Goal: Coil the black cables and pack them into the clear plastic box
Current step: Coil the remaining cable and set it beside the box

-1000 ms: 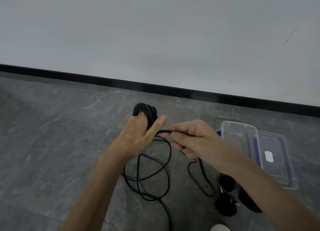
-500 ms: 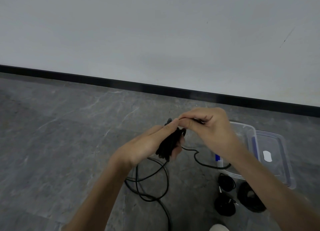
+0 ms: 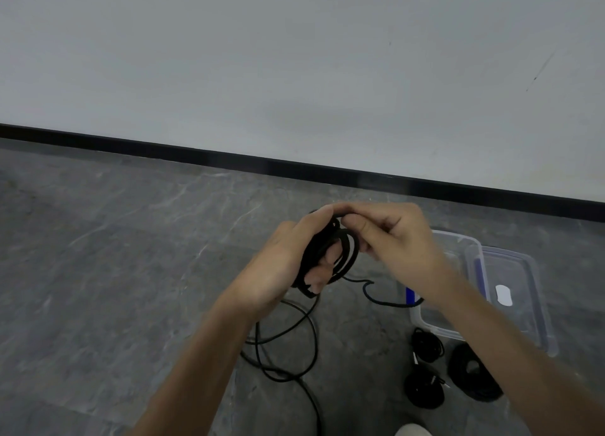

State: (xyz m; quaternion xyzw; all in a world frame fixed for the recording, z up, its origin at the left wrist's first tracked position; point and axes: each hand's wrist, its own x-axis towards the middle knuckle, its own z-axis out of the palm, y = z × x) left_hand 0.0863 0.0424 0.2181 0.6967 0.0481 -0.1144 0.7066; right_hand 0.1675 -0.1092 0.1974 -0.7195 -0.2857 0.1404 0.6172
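— Coiling there?
— Yes. The left hand point(image 3: 278, 272) has its grip clamped round the black cable point(image 3: 342, 255) coil; the right hand point(image 3: 399, 242) pinches the top loop.
— The clear plastic box point(image 3: 458, 236)?
— On the floor point(image 3: 131, 272), partly hidden behind the right forearm point(image 3: 491, 330). The cable's tail runs off-frame.

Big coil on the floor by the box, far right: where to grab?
Come at the big coil from straight above and pinch its near rim, fingers in the open middle, thumb outside. It lies flat on the floor, so a sideways approach likely finds no edge.
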